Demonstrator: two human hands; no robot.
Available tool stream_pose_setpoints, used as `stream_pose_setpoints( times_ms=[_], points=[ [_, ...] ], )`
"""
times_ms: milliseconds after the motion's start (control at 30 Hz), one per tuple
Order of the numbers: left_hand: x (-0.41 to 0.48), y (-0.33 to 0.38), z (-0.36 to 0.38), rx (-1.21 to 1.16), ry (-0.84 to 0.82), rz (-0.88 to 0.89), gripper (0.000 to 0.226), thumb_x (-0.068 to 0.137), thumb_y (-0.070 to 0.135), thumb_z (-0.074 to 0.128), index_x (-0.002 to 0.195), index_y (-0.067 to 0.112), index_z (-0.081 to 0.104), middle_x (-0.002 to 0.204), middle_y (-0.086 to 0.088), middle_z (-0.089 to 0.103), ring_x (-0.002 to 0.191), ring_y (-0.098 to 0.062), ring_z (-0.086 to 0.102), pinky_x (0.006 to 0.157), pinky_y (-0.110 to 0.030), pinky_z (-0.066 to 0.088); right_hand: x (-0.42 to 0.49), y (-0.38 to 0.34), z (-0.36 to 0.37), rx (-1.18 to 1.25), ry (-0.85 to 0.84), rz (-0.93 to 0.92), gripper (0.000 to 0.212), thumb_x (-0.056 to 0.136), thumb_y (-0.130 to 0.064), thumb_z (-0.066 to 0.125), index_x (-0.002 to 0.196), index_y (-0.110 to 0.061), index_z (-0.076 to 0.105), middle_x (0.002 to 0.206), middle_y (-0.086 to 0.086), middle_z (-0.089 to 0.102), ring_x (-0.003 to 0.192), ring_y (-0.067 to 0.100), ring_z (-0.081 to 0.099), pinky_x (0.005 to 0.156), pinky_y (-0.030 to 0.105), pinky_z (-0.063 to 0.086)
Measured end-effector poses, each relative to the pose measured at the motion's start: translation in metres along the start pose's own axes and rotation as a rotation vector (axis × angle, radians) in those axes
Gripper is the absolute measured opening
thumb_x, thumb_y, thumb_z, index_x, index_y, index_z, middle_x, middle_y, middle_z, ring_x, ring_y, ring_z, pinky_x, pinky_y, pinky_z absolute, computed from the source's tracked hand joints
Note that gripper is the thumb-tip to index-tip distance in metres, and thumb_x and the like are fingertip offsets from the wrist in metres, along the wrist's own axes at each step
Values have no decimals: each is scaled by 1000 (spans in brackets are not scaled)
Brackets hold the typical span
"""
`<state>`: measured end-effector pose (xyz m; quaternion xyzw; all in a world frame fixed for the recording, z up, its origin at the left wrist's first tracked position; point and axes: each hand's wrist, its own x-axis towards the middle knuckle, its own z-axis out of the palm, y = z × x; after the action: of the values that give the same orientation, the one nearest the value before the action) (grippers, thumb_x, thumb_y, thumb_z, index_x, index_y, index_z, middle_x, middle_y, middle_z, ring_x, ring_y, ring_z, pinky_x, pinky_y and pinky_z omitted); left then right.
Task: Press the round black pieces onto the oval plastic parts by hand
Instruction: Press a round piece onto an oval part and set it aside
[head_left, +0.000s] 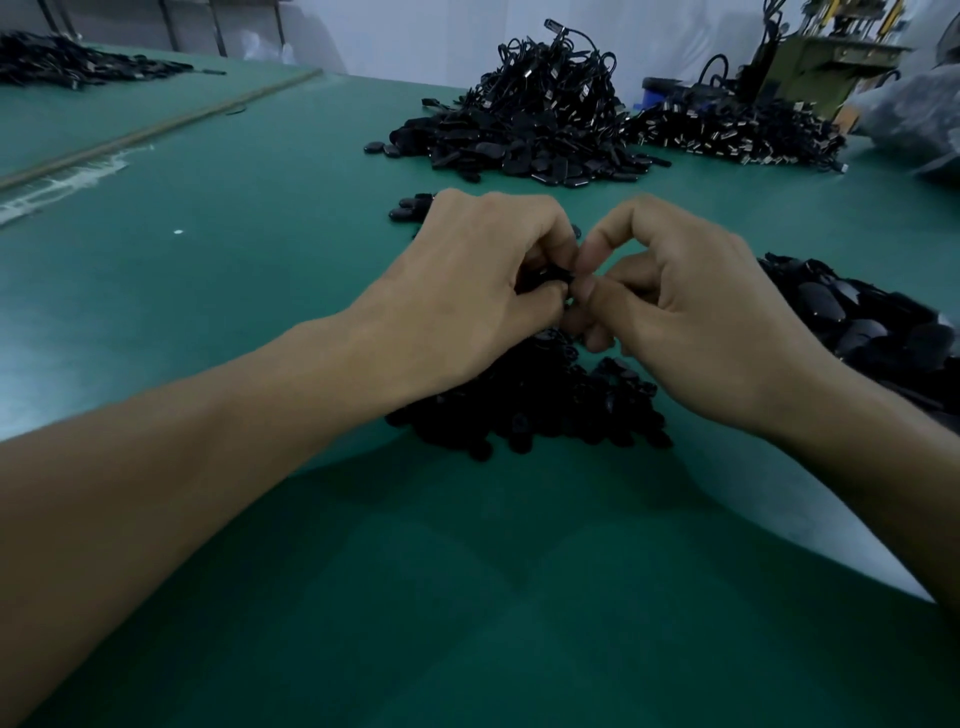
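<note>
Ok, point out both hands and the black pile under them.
left hand (483, 291): head view, back of the hand.
right hand (696, 322): head view, back of the hand.
black pile (540, 415): head view, middle of the heap.

Centre: black piece (558, 274), pinched between left hand (483, 291) and right hand (691, 322), mostly hidden, shape untellable. Three o'clock: pile of oval parts (883, 332), cut off at the edge.

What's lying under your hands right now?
A heap of small black pieces lies on the green table beneath the left hand and right hand. Its far part is covered by them, as is most of the black part they pinch.
</note>
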<state>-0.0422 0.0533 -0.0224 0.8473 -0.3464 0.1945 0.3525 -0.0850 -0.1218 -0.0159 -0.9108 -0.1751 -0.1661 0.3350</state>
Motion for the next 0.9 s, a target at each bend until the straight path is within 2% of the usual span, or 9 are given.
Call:
stream_pose_setpoints(
  times_ms=[67, 167, 267, 333, 467, 533, 667, 833, 900],
  points=[
    [2, -1, -3, -40, 45, -6, 11, 82, 15, 72, 94, 15, 71, 74, 7, 68, 68, -12, 63, 68, -29, 52, 2, 2, 0, -25, 50, -9, 14, 96, -22, 65, 94, -29, 53, 77, -14, 71, 63, 5, 63, 55, 19, 47],
    [3, -2, -5, -186, 40, -64, 14, 83, 15, 75, 95, 20, 68, 77, 7, 71, 66, -6, 66, 63, -24, 54, 3, 4, -2, -19, 114, -12, 12, 95, -23, 67, 97, -31, 58, 78, -11, 65, 75, -1, 61, 63, 11, 46],
    [3, -4, -4, -323, -3, -128, 18, 84, 14, 76, 93, 25, 64, 78, 4, 74, 61, -4, 66, 58, -18, 49, 4, 5, -2, 99, 109, 22, 17, 94, -19, 68, 94, -34, 61, 86, -9, 69, 82, 4, 67, 72, 17, 52],
    [4, -4, -4, -382, -6, -163, 20, 84, 12, 76, 93, 25, 63, 78, 1, 75, 59, -6, 66, 56, -17, 49, 4, 5, -3, 196, 86, 50, 18, 93, -14, 69, 93, -31, 64, 82, -2, 74, 77, 8, 71, 68, 19, 54],
    [5, -5, -3, -454, -3, -235, 18, 84, 5, 79, 92, 15, 66, 73, -5, 76, 61, -17, 71, 61, -25, 58, 6, 7, -4, 270, 66, 90, 12, 91, -13, 71, 92, -23, 66, 72, -5, 73, 65, 5, 68, 61, 16, 51],
    [5, -4, -3, -473, -1, -275, 17, 81, 5, 81, 91, 13, 70, 72, -4, 76, 62, -18, 72, 62, -26, 60, 6, 8, -4, 270, 58, 111, 9, 91, -14, 72, 90, -22, 67, 70, -6, 73, 62, 3, 67, 60, 15, 51],
    [5, -3, -4, -548, 2, -317, 18, 79, 2, 82, 93, 11, 74, 77, -6, 77, 61, -12, 72, 62, -19, 57, 5, 8, -5, 269, 77, 123, 7, 90, -17, 73, 88, -22, 68, 71, -7, 73, 60, 1, 66, 58, 13, 50],
    [5, -2, -4, -531, -1, -318, 18, 79, 3, 83, 91, 13, 74, 75, -3, 77, 64, -15, 74, 64, -19, 58, 5, 7, -8, 185, 82, 123, 8, 88, -20, 75, 86, -24, 69, 75, -2, 74, 63, 6, 67, 59, 18, 54],
    [5, -1, -4, -518, 12, -315, 17, 79, 4, 83, 90, 13, 75, 74, -2, 77, 66, -16, 75, 65, -21, 59, 5, 7, -9, 167, 93, 122, 9, 88, -22, 75, 84, -27, 68, 72, -5, 72, 62, 6, 64, 58, 18, 53]
  ],
)
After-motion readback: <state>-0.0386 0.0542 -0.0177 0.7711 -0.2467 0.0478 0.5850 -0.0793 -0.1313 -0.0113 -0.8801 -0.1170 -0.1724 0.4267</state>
